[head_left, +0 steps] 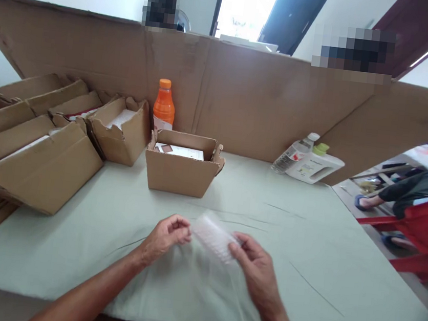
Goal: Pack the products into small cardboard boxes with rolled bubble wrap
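Note:
My left hand [167, 235] and my right hand [254, 265] hold a small clear plastic packet [213, 236] between them, just above the pale green cloth [306, 233] that covers the table. Each hand pinches one end with thumb and fingers closed. The packet is blurred; it looks whitish and ribbed, and I cannot make out what is inside. A small open cardboard box [182, 170] with a white carton in it stands on the cloth just beyond my hands.
Several open cardboard boxes [44, 162] lie at the left. An orange bottle [164, 103] stands behind the small box. A clear bottle [294, 154] and white jug [314, 165] lie at the back right. A cardboard wall [263, 99] backs the table. A seated person [415, 191] and red chair [423, 225] are at the right.

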The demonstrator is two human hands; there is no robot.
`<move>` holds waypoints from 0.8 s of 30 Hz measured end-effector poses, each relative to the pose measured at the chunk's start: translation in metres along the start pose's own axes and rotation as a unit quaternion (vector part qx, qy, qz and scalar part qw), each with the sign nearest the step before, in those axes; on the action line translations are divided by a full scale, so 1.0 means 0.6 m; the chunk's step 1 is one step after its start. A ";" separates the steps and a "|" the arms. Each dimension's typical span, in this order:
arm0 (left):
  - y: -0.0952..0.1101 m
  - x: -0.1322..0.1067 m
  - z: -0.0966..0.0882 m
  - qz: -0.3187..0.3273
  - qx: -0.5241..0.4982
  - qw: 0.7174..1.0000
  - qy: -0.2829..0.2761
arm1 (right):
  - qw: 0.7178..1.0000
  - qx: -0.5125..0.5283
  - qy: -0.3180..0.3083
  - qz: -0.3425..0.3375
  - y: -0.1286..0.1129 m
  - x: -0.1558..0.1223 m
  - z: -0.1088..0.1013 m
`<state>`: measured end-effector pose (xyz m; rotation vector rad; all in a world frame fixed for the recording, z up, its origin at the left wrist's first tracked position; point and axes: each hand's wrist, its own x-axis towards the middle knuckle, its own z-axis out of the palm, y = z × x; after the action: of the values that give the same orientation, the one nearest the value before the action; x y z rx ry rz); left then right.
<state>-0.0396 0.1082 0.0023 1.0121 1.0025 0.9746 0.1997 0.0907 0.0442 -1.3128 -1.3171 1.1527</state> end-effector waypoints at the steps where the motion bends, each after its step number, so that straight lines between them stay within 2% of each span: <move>1: 0.002 0.016 -0.013 0.002 0.010 1.000 0.021 | 0.999 -0.013 0.012 -0.030 -0.032 0.021 -0.010; 3: -0.003 0.045 -0.035 0.007 0.025 0.998 0.063 | 0.993 -0.037 0.034 -0.103 -0.102 0.066 -0.021; 6: -0.025 0.074 -0.054 0.017 0.036 0.995 0.091 | 0.972 -0.086 0.053 -0.211 -0.197 0.141 -0.013; 9: -0.045 0.080 -0.058 0.029 0.043 0.995 0.089 | 0.945 -0.186 0.050 -0.266 -0.252 0.224 0.016; 11: -0.051 0.078 -0.059 0.037 0.043 0.995 0.079 | 0.914 -0.315 0.031 -0.254 -0.267 0.278 0.036; 12: -0.052 0.078 -0.059 0.042 0.043 0.995 0.075 | 0.887 -0.398 0.018 -0.234 -0.272 0.302 0.046; 14: -0.051 0.078 -0.060 0.050 0.043 0.995 0.069 | 0.805 -0.563 -0.011 -0.185 -0.279 0.340 0.066; 16: -0.050 0.079 -0.061 0.058 0.045 0.995 0.066 | 0.716 -0.681 -0.031 -0.149 -0.285 0.365 0.090; 17: -0.049 0.080 -0.061 0.061 0.047 0.995 0.065 | 0.683 -0.716 -0.038 -0.140 -0.288 0.374 0.104; 18: -0.049 0.081 -0.061 0.063 0.048 0.995 0.064 | 0.662 -0.735 -0.046 -0.135 -0.291 0.380 0.118; 20: -0.049 0.082 -0.062 0.066 0.050 0.995 0.063 | 0.650 -0.746 -0.060 -0.131 -0.292 0.390 0.146; 24: -0.048 0.082 -0.063 0.073 0.054 0.994 0.060 | 0.663 -0.730 -0.096 -0.132 -0.276 0.402 0.184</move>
<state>-0.0589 0.1557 -0.0429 1.1407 1.1019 1.1204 0.0649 0.3318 0.1909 -1.8906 -2.6771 -0.2956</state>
